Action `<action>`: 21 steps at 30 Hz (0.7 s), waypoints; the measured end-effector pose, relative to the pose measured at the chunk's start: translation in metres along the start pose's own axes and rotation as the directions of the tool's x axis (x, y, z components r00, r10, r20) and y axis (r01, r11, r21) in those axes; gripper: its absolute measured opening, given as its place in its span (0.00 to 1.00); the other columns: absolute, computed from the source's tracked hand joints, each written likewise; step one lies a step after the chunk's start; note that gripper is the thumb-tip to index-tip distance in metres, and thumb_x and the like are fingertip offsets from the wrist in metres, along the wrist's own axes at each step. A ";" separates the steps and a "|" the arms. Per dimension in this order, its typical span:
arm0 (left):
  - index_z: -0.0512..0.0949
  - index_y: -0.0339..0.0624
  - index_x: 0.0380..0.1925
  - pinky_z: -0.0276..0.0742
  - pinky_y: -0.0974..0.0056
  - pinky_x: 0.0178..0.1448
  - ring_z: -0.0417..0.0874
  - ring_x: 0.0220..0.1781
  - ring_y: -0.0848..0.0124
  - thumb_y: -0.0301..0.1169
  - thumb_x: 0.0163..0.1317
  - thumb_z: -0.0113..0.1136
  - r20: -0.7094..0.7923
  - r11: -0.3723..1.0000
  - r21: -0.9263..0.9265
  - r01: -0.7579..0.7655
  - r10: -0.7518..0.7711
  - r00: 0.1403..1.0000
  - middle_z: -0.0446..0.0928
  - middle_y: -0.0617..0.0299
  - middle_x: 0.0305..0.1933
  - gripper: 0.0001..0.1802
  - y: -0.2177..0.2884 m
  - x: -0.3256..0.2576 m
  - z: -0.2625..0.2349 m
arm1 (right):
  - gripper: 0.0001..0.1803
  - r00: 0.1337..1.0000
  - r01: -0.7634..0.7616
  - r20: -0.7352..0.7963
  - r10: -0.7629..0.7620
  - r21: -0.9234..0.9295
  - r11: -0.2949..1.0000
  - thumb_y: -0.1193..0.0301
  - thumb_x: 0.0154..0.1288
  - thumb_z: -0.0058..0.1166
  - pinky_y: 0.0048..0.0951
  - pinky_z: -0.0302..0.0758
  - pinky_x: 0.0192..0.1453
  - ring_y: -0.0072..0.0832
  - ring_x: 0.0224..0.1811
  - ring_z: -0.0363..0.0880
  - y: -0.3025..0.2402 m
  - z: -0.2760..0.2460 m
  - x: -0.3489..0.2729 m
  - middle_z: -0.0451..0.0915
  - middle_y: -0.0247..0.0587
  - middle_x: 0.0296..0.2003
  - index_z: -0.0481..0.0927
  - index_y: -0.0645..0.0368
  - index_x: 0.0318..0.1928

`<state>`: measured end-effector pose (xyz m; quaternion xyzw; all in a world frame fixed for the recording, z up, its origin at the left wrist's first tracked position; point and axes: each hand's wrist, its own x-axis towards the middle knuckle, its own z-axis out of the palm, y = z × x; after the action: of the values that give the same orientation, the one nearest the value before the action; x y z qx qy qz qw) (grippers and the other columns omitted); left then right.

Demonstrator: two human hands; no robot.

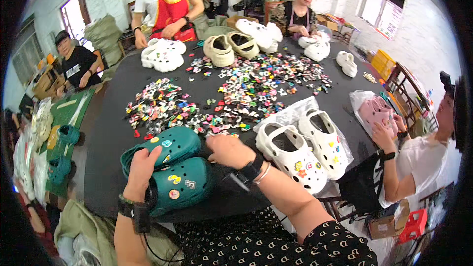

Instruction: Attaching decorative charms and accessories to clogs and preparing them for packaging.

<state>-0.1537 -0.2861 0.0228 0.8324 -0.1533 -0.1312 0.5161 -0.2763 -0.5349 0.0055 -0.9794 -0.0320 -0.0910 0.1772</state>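
Note:
A pair of dark green clogs [183, 185] with round holes sits at the table's near left. Charms decorate their tops, among them yellow ones and a pale letter shape. My left hand [141, 166] grips the clogs between their heel ends, thumb on top. Just right of the toes is my right hand [231, 151], its fingers curled together at the near edge of the loose charms [241, 113]; what it pinches, if anything, is hidden. Beside it, on the right, white clogs [290, 160] with colourful charms lie on clear plastic.
A black table [111, 133] bears more white clogs [162, 55] and beige clogs [219, 50] at its far side. Co-workers stand or sit around it; one at the right handles pink clogs [377, 113]. Green clogs [60, 167] lie on a green side table [74, 111].

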 end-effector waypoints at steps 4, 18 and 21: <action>0.59 0.44 0.13 0.52 0.64 0.27 0.54 0.24 0.80 0.39 0.64 0.65 -0.021 0.999 -0.046 -0.003 0.002 1.000 0.54 0.73 0.20 0.28 -0.022 0.009 -0.009 | 0.15 0.997 -0.046 -0.064 0.049 0.038 0.998 0.74 0.56 0.59 0.45 0.79 0.45 0.51 0.45 0.79 -0.003 0.030 -0.007 0.75 0.54 0.43 0.73 0.62 0.44; 0.75 0.32 0.24 0.68 0.54 0.36 0.72 0.26 0.57 0.42 0.68 0.58 -0.012 0.910 0.403 -0.096 0.110 0.994 0.74 0.51 0.23 0.22 0.013 -0.035 -0.029 | 0.18 0.996 -0.071 -0.040 0.077 0.134 0.988 0.78 0.54 0.61 0.47 0.75 0.47 0.53 0.44 0.76 0.014 0.043 -0.024 0.73 0.55 0.40 0.71 0.62 0.45; 0.77 0.32 0.30 0.72 0.59 0.41 0.77 0.32 0.56 0.40 0.67 0.58 -0.018 0.821 0.463 -0.334 0.386 0.922 0.77 0.53 0.28 0.19 0.006 -0.050 -0.040 | 0.17 0.995 -0.042 -0.077 0.056 0.180 0.983 0.78 0.55 0.60 0.48 0.74 0.46 0.53 0.43 0.76 0.017 0.040 -0.028 0.74 0.53 0.37 0.68 0.62 0.44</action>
<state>-0.1850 -0.2363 0.0486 0.8910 -0.3052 0.0544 0.3316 -0.2961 -0.5373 -0.0420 -0.9556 -0.0087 -0.1233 0.2675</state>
